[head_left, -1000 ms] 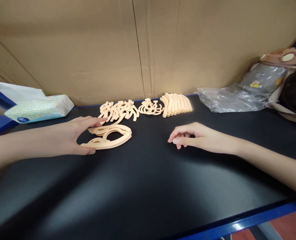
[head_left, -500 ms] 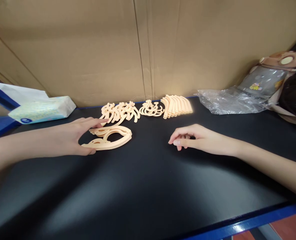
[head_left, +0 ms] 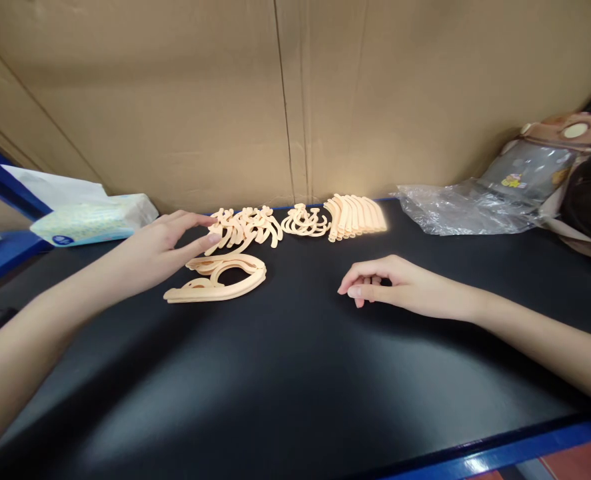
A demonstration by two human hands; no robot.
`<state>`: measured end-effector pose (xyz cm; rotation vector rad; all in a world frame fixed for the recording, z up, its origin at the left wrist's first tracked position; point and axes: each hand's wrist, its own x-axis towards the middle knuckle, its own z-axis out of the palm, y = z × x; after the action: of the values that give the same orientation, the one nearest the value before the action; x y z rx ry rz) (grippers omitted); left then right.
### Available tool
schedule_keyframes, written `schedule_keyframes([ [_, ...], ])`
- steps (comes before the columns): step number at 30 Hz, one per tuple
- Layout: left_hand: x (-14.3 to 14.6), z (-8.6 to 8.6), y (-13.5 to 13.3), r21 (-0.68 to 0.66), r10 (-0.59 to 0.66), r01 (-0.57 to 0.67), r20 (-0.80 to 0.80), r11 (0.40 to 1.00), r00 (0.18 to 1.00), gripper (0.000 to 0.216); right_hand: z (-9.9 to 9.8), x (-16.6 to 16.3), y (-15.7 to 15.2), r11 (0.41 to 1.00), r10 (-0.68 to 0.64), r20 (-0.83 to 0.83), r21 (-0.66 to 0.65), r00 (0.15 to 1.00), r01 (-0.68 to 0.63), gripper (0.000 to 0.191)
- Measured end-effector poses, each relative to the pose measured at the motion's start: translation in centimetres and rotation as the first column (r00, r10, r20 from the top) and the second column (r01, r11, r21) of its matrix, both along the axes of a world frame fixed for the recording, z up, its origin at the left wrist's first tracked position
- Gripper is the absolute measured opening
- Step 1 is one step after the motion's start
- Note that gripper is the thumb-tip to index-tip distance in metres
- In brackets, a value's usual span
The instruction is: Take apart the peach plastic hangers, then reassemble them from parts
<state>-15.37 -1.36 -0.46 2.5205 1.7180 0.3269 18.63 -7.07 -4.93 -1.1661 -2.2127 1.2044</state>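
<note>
left hand (head_left: 168, 243): thumb and forefinger parted beside curved cream pieces (head_left: 250, 225), contact unclear; right hand (head_left: 400, 287): fingers loosely curled over black tabletop (head_left: 295, 360); looped cream frame (head_left: 225, 291): on tabletop, nearer than those pieces

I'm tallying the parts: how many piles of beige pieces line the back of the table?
3: the left pile, near the left hand; the middle pile, of thin curved pieces; and the right pile, of arched pieces. Pieces overlap, so some may be hidden.
</note>
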Motion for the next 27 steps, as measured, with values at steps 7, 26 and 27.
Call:
schedule_keyframes([
  [7,1.5,-1.2,-0.7,0.197,-0.056,0.049,0.028,0.979,0.998,0.046,0.1,0.1,0.0,1.000,-0.002,0.011,-0.010,1.000,0.003,0.039],
  [26,8.0,-5.1,-7.5,0.007,-0.736,0.742,0.132,0.670,0.664,0.034,2.0,5.2,7.6,0.634,-0.669,0.208,0.660,0.714,0.402,0.026],
  [27,7.9,-5.1,-7.5,0.009,-0.740,0.746,0.125,0.666,0.660,0.034,1.9,5.7,8.6,0.634,-0.695,0.269,0.666,0.666,0.393,0.027],
])
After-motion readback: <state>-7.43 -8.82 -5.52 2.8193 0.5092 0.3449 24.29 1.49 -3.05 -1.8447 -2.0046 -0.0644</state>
